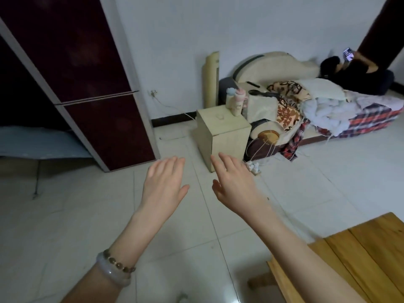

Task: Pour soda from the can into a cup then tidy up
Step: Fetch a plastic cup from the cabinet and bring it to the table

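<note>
Over pale floor tiles (65, 226), left hand (164, 184) and right hand (235, 184) spread empty; small clear cup (220, 116) on cabinet (227, 136) beyond.

The orange-brown plank table (354, 259), nearer than the cream box-shaped cabinet (225, 136), runs off the right and bottom edges. A tiny clear object (220, 116) on that cabinet's top is unidentifiable.

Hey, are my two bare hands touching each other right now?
Apart. The head view shows white floor tile between the left hand and the right hand.
</note>
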